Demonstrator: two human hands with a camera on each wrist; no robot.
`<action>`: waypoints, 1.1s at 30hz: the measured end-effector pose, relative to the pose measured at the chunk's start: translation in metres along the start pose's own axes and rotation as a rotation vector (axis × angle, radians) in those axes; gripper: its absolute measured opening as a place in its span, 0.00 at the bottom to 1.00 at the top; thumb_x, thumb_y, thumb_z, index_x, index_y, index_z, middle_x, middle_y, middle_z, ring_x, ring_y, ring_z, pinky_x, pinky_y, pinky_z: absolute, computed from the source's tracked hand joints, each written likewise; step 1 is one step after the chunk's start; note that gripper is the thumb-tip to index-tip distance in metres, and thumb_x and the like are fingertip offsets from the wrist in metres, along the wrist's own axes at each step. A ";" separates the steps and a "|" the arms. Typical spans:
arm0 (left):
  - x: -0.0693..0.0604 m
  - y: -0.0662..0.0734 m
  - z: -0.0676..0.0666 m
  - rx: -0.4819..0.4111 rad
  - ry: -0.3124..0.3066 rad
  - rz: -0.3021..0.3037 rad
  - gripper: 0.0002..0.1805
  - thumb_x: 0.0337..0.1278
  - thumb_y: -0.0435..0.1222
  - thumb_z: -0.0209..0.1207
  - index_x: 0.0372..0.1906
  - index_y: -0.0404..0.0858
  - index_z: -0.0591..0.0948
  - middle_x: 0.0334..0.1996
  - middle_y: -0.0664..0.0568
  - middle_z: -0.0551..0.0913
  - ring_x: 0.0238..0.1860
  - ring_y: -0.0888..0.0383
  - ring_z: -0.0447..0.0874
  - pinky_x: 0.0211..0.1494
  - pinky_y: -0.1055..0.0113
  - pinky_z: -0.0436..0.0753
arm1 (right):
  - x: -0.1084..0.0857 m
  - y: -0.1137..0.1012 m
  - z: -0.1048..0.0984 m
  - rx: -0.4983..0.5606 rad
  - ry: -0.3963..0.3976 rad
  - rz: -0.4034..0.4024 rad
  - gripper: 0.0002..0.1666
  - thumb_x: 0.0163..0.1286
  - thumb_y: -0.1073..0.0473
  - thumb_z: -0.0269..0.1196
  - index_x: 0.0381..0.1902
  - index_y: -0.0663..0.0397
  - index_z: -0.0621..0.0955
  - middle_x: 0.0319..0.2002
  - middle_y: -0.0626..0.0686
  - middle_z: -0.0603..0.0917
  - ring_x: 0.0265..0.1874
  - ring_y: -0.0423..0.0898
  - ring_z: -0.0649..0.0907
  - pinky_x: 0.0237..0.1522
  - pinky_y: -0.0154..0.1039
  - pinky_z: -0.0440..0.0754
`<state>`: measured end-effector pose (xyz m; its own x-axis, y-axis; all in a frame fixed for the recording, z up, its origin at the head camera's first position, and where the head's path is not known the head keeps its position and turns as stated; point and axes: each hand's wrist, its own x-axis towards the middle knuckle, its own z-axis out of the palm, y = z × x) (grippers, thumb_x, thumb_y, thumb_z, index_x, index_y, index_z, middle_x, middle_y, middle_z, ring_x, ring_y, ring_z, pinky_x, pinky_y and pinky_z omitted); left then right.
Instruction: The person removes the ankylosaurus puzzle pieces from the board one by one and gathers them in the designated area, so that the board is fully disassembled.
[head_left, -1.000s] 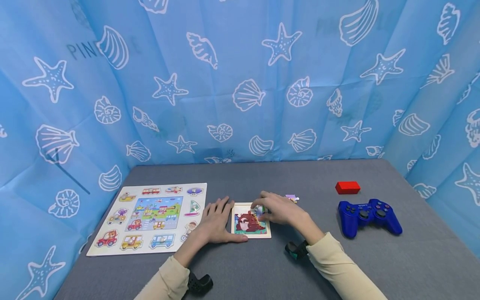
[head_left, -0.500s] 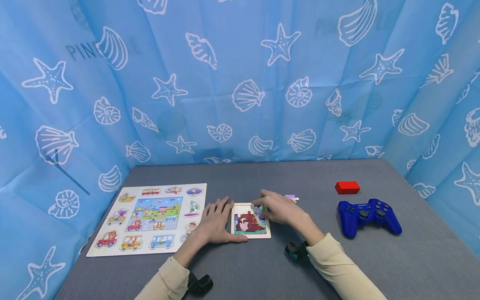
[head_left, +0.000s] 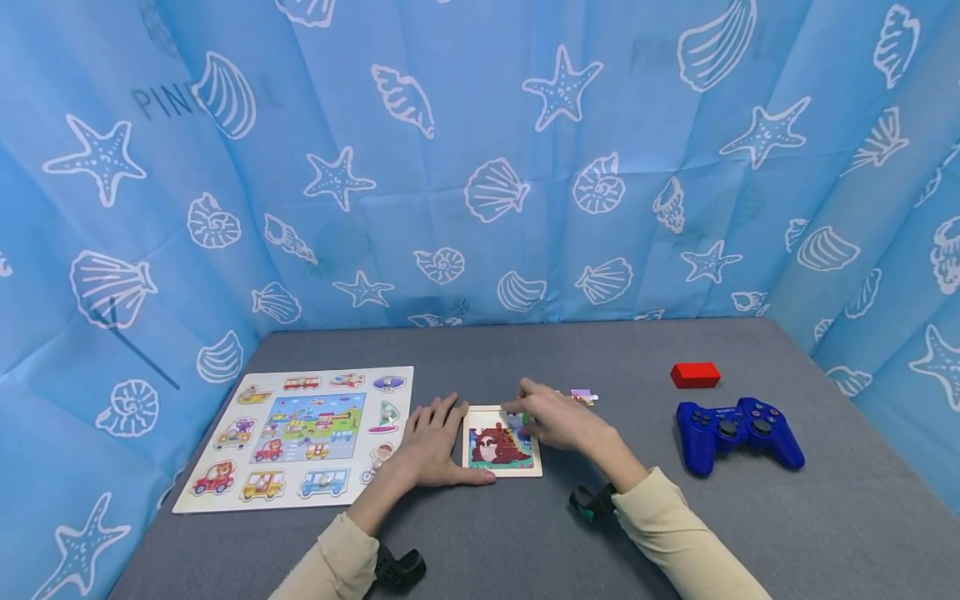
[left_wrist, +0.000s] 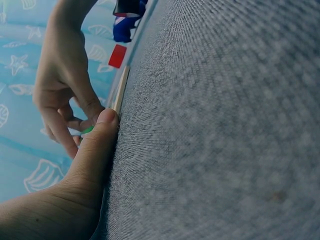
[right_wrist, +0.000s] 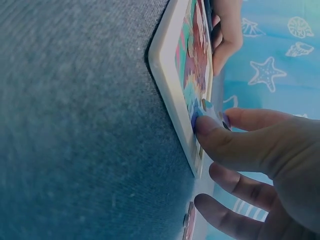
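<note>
A small wooden jigsaw puzzle tray (head_left: pixel 517 474) lies on the grey table, its lower part filled with a reddish-brown animal picture. My left hand (head_left: pixel 431 450) rests along its left side, fingers spread and straight, the thumb at the near edge. Over the tray's upper right part is my right hand (head_left: pixel 562 418). In the right wrist view, its thumb and index finger pinch a puzzle piece (right_wrist: pixel 213 111) tilted against the picture by the tray's rim. Most of that piece is hidden by the fingers. Beyond the right hand lie purple loose puzzle pieces (head_left: pixel 582 395), partly overlapped from the head view.
A large white peg puzzle board (head_left: pixel 251 400) with vehicle pieces lies on the left. To the right are a red block (head_left: pixel 695 375) and a blue game controller (head_left: pixel 738 433). A blue curtain (head_left: pixel 480 250) with shell prints stands behind the table.
The right hand shifts slightly at the tray's upper right and the piece under its fingers turns a little. More of the loose pieces behind it shows. The left hand stays still.
</note>
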<state>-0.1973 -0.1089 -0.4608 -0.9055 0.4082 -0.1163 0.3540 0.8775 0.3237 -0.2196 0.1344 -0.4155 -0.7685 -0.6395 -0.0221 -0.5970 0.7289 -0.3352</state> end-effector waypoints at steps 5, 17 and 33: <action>0.000 -0.001 0.000 -0.002 0.000 0.002 0.66 0.42 0.75 0.65 0.82 0.44 0.56 0.82 0.42 0.54 0.82 0.36 0.51 0.81 0.36 0.54 | -0.001 0.004 0.001 0.011 0.007 -0.014 0.23 0.69 0.67 0.67 0.62 0.54 0.84 0.42 0.54 0.79 0.31 0.39 0.73 0.32 0.30 0.73; 0.000 0.000 0.000 -0.010 -0.001 0.005 0.65 0.43 0.74 0.65 0.82 0.44 0.56 0.82 0.42 0.54 0.82 0.36 0.51 0.81 0.36 0.53 | -0.006 0.015 -0.004 0.100 0.012 -0.062 0.23 0.70 0.64 0.67 0.63 0.59 0.82 0.41 0.54 0.79 0.31 0.38 0.72 0.33 0.28 0.72; 0.000 -0.001 0.000 -0.005 0.003 0.006 0.65 0.43 0.74 0.65 0.81 0.44 0.57 0.82 0.42 0.53 0.82 0.36 0.51 0.81 0.36 0.53 | -0.025 0.047 -0.036 0.118 -0.039 0.004 0.25 0.68 0.66 0.68 0.63 0.62 0.82 0.39 0.55 0.81 0.36 0.42 0.78 0.36 0.32 0.77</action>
<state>-0.1975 -0.1094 -0.4614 -0.9040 0.4127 -0.1113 0.3584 0.8738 0.3287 -0.2369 0.1931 -0.3965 -0.7596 -0.6477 -0.0596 -0.5611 0.6988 -0.4438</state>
